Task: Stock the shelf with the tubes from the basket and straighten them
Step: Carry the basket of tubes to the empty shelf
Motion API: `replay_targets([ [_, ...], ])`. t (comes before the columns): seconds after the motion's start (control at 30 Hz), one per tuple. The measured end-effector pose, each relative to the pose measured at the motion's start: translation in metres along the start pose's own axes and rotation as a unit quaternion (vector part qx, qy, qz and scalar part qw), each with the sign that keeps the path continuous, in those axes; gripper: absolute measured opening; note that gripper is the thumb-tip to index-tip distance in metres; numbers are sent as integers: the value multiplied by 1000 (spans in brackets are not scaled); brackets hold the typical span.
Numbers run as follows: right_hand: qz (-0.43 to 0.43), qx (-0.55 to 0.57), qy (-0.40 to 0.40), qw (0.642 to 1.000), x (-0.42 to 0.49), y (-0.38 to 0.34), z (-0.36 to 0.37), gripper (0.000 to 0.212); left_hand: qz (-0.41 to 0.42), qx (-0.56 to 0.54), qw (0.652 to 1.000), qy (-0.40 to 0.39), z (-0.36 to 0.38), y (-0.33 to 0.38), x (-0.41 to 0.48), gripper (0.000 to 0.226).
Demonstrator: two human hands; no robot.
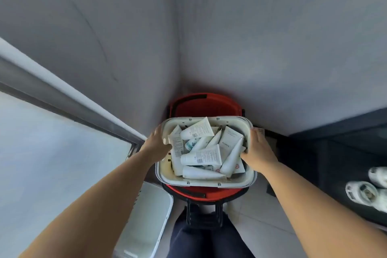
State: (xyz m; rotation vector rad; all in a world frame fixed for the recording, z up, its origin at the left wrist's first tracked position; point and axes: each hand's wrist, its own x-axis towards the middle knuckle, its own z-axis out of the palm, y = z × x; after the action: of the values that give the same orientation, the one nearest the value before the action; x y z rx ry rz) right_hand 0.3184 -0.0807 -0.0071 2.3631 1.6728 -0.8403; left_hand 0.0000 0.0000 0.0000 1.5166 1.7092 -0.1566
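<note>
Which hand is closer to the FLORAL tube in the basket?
Right. The right hand grips the basket at its right rim, beside the FLORAL tube; the left hand holds the opposite rim, across the other tubes.

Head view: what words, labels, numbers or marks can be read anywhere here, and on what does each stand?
"FLORAL": on the white tube at the right side of the white basket; any letters after it are unclear.
Fine print on the top tube, the middle tube and the left tube: too small to read.
Red round marks near the basket's lower right corner: unreadable.
</note>
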Motion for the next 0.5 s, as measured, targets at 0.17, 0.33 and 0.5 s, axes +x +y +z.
replay_targets([
  [0.17,78,70,-25,994,6,5,32,91,-63,-20,998,-24,18,-18,22,85],
  [0.33,122,102,-1,987,2,-3,45,93,-100,-20,993,-56,38,-39,36,88],
  [0.5,147,124,35,981,-3,-17,50,92,-130,-27,989,-68,54,-44,40,89],
])
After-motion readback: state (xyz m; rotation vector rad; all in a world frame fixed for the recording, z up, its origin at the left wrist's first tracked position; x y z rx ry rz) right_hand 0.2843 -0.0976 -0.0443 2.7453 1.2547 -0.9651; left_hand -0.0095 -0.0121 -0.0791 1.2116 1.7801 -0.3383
